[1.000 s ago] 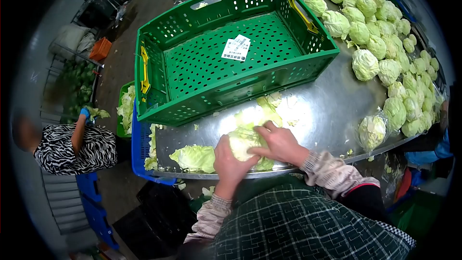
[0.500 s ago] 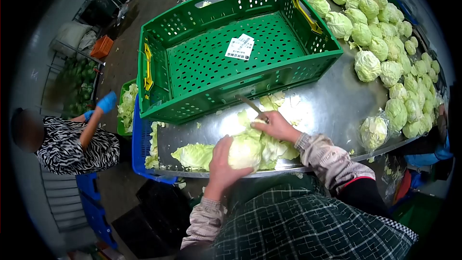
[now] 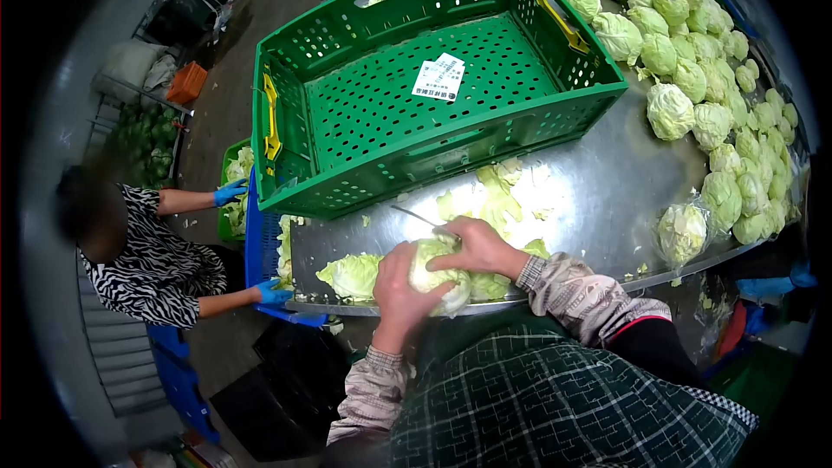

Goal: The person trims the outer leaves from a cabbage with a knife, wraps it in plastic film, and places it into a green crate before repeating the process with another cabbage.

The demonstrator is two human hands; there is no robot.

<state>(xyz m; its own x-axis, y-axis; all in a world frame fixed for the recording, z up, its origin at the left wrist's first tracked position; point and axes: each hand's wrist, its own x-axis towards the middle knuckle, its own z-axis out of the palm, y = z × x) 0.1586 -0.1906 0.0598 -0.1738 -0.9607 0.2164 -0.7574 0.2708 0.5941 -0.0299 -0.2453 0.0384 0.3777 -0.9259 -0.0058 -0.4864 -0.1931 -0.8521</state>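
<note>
My left hand [image 3: 400, 284] grips a pale green cabbage head [image 3: 435, 269] at the near edge of the steel table [image 3: 607, 199]. My right hand [image 3: 479, 247] rests on top of the cabbage and holds a knife [image 3: 414, 217] whose blade points left and away from me. Loose cabbage leaves [image 3: 498, 195] lie on the table just beyond the hands. Another cut piece of cabbage [image 3: 352, 276] lies to the left of my left hand.
A large empty green crate [image 3: 433, 87] with a paper label [image 3: 438, 78] stands behind the leaves. Many cabbage heads [image 3: 693, 78] are piled at the right; one bagged cabbage [image 3: 682, 232] sits near the edge. A person in a zebra-print top [image 3: 152, 251] with blue gloves works at left by a blue bin [image 3: 256, 247].
My right hand with the knife has come back down onto the cabbage. The person at left now reaches both gloved hands toward the bins.
</note>
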